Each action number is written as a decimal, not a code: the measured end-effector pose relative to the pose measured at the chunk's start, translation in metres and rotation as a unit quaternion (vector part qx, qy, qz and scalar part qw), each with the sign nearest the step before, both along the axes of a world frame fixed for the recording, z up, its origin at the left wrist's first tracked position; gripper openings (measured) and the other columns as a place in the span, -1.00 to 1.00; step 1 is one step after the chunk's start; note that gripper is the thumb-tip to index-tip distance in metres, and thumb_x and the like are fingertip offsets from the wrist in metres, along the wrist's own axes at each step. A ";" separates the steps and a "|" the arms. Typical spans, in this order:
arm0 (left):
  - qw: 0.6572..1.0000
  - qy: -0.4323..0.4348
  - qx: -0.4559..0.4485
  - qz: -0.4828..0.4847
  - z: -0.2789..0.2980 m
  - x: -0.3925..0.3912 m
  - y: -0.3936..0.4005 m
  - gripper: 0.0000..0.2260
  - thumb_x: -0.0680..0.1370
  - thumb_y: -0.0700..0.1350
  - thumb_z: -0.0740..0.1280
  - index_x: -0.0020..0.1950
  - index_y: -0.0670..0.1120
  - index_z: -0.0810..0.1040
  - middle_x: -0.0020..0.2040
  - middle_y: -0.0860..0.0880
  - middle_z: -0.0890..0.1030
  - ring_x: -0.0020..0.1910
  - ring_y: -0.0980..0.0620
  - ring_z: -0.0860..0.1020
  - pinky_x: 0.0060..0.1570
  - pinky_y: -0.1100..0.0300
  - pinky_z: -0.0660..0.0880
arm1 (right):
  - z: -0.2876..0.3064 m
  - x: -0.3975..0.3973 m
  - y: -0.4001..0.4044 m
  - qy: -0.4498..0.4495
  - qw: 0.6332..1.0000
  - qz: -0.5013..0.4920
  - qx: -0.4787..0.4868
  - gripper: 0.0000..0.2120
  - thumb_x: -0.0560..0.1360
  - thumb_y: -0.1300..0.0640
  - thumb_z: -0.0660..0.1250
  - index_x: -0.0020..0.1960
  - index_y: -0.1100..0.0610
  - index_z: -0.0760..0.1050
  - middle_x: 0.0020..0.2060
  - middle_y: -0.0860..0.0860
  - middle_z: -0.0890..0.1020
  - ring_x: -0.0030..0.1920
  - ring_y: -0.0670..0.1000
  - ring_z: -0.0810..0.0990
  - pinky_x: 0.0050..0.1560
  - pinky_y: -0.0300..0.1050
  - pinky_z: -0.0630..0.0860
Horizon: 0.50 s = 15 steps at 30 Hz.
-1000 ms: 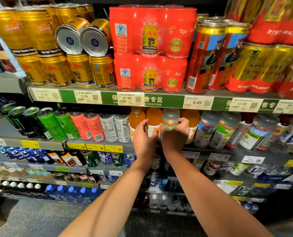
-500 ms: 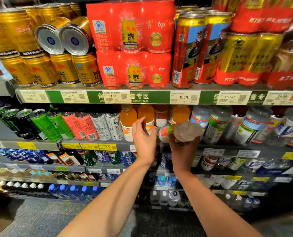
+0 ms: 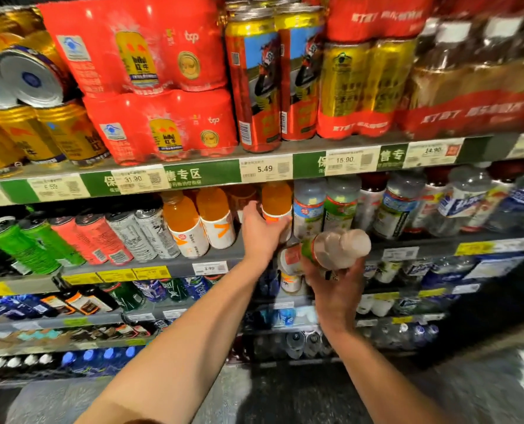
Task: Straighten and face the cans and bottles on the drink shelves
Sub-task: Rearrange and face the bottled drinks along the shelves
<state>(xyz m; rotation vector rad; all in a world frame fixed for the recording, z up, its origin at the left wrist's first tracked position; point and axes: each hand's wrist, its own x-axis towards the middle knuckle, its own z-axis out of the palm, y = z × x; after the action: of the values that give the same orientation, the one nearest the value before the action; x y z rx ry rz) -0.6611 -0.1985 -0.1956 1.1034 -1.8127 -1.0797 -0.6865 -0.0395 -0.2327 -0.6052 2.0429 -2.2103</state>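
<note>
Reaching onto the second shelf (image 3: 175, 266), the left hand (image 3: 259, 232) wraps its fingers around an orange drink bottle (image 3: 276, 206). Just right, the right hand (image 3: 335, 283) grips a clear bottle (image 3: 331, 249), tipped sideways in front of the shelf.

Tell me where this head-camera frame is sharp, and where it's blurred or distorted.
Head view: sharpest at the centre, where the 5.49 price tag reads clearly; the packs at the top right are smeared; the shelf edges bow from wide-angle distortion; the lower shelves are dim; the clear bottle in the right hand is soft.
</note>
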 end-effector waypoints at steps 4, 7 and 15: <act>1.000 -0.008 0.027 0.004 -0.008 -0.011 0.000 -0.46 0.32 -0.08 0.64 0.16 -0.20 0.47 0.13 -0.17 0.61 0.14 -0.14 0.58 0.15 -0.09 0.51 | -0.009 -0.011 0.013 -0.002 1.000 0.012 0.023 -0.28 0.27 -0.06 0.62 0.32 -0.06 0.34 0.21 0.02 0.58 0.21 -0.02 0.59 0.23 -0.08 0.56; 1.000 -0.001 0.023 0.019 -0.015 -0.011 0.001 -0.46 0.31 -0.06 0.64 0.17 -0.16 0.49 0.11 -0.12 0.64 0.10 -0.10 0.61 0.13 -0.09 0.54 | -0.009 -0.013 0.017 0.003 0.999 0.020 0.037 -0.26 0.25 -0.17 0.58 0.33 -0.15 0.30 0.23 -0.01 0.55 0.24 -0.02 0.56 0.23 -0.18 0.55; 0.995 0.031 0.015 0.095 -0.022 0.009 0.007 -0.32 0.32 -0.06 0.64 0.37 -0.13 0.49 0.28 -0.07 0.59 0.25 -0.03 0.56 0.30 -0.04 0.49 | 0.005 -0.014 -0.002 0.000 0.999 0.042 0.025 -0.23 0.22 -0.32 0.58 0.32 -0.25 0.34 0.19 -0.22 0.57 0.25 -0.10 0.56 0.26 -0.05 0.53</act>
<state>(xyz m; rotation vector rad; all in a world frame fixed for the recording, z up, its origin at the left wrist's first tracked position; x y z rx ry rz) -0.6524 -0.1911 -0.2172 1.2197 -1.6119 -1.0206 -0.7007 -0.0418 -0.2274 -0.6726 2.0259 -2.1070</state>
